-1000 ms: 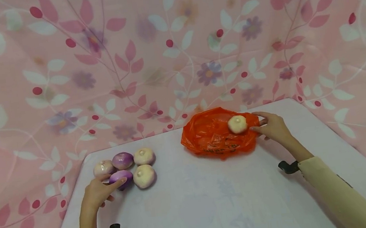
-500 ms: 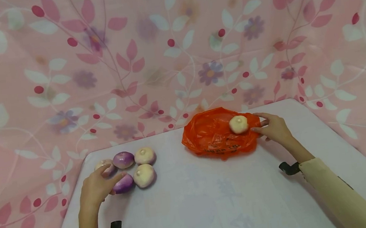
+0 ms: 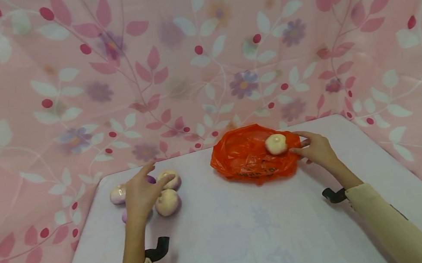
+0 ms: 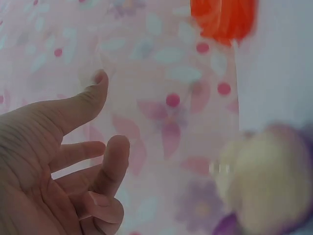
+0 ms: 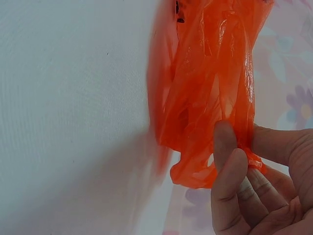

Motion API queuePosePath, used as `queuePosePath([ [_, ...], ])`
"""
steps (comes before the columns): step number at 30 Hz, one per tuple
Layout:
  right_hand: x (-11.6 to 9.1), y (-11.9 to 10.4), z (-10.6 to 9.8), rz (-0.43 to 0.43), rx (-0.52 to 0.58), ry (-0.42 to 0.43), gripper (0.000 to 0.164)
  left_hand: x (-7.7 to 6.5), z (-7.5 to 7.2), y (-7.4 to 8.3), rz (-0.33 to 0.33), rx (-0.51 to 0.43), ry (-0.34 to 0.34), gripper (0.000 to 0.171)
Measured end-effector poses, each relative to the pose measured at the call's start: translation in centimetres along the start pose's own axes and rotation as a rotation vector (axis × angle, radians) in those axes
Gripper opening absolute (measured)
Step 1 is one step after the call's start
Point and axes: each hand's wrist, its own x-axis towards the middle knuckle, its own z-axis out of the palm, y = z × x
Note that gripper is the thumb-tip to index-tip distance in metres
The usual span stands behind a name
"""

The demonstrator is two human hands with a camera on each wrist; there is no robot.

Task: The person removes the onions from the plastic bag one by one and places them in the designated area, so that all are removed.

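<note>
My left hand (image 3: 143,196) hovers over the group of onions at the table's left with nothing between its parted thumb and fingers. Near its fingertips are two pale-ended onions, a back one (image 3: 170,180) and a front one (image 3: 168,202). Partly hidden behind the hand are two purple onions, one (image 3: 124,216) below and another (image 3: 150,179) above. In the left wrist view a blurred onion (image 4: 269,178) lies right of the bent fingers. My right hand (image 3: 316,149) pinches the edge of an orange plastic bag (image 3: 236,148); its thumb and fingers grip the thin film (image 5: 200,93) in the right wrist view.
Inside the bag's spread mouth, toward the right, sits one onion (image 3: 276,144). Another pale onion (image 3: 117,195) lies left of my left hand. A white cloth covers the table (image 3: 226,234), and a pink floral curtain (image 3: 187,64) hangs close behind it.
My left hand has come off the near purple onion, risen, and shifted right toward the pale onions. The right hand keeps its hold on the bag, and the onions stay in place.
</note>
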Motion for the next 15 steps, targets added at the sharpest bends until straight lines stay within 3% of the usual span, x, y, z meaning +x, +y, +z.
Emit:
queuePosePath([
  [5, -0.1, 0.0, 0.1, -0.010, 0.002, -0.003, 0.064, 1.0, 3.3, 3.1, 0.050, -0.052, -0.022, 0.076],
  [15, 0.0, -0.3, 0.3, -0.015, 0.012, -0.006, 0.065, 2.5, 10.5, 8.0, 0.040, -0.187, -0.167, 0.079],
])
